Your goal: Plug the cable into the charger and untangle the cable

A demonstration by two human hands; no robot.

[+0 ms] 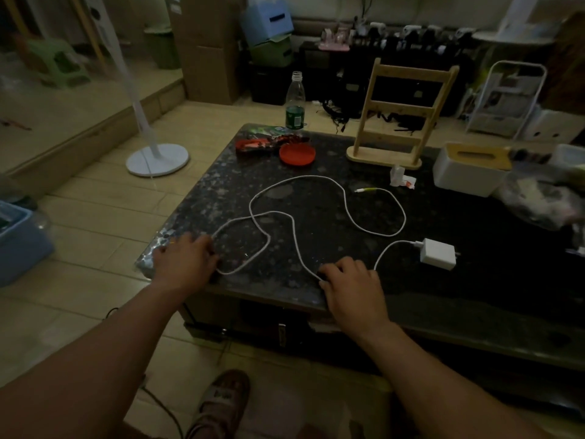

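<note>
A long white cable point(345, 210) lies in loose crossing loops on the dark speckled table point(316, 153). One end is plugged into a white charger point(438, 253) lying at the right. The free connector point(364, 190) rests further back. My left hand point(186, 259) lies palm down at the table's near left corner, its fingers on a cable loop. My right hand point(351, 288) rests on the front edge with its fingertips over another stretch of cable. Whether either hand pinches the cable is hidden by the fingers.
A red lid point(297, 154), snack packets point(269, 139) and a plastic bottle point(295, 101) stand at the back left. A wooden rack point(402, 112), a white tissue box point(471, 169) and plastic bags point(544, 198) sit at the back right. A fan base point(157, 160) stands on the floor.
</note>
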